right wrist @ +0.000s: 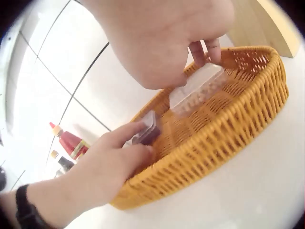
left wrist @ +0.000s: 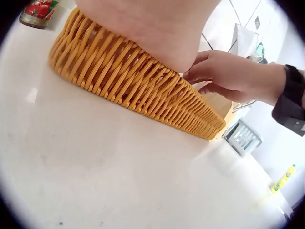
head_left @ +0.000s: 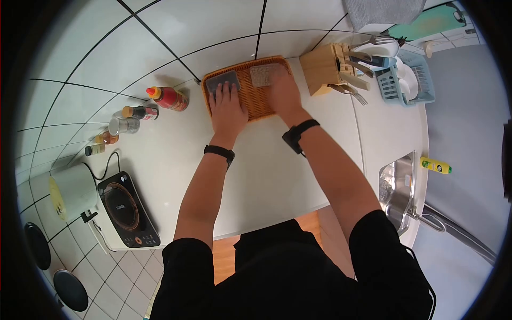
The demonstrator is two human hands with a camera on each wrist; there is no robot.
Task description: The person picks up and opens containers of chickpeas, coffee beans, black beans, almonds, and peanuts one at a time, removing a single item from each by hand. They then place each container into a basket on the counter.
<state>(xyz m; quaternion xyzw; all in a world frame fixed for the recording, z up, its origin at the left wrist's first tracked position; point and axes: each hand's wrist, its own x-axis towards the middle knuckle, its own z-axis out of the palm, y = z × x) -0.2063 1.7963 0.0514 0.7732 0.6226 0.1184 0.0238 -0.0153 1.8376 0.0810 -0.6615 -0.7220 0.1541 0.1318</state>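
Observation:
An orange wicker basket (head_left: pixel 255 101) (left wrist: pixel 119 76) (right wrist: pixel 214 138) stands by the tiled wall. In its left end lies a clear box with dark contents (head_left: pixel 228 77) (right wrist: pixel 152 128), which my left hand (head_left: pixel 229 114) (left wrist: pixel 152 33) (right wrist: pixel 102 164) grips between thumb and fingers. My right hand (head_left: pixel 286 96) (left wrist: pixel 224 76) (right wrist: pixel 162 38) holds a clear box of small pale pieces (head_left: pixel 261 76) (right wrist: pixel 198 90) at the basket's right end. That box looks tilted in the right wrist view, with the thumb mostly hidden.
Left of the basket stand a red sauce bottle (head_left: pixel 173 99) and several smaller bottles; an induction cooker (head_left: pixel 125 208) is nearer. A wooden knife block (head_left: pixel 319 69), a blue dish rack (head_left: pixel 389 88) and a sink (head_left: pixel 394 186) are on the right.

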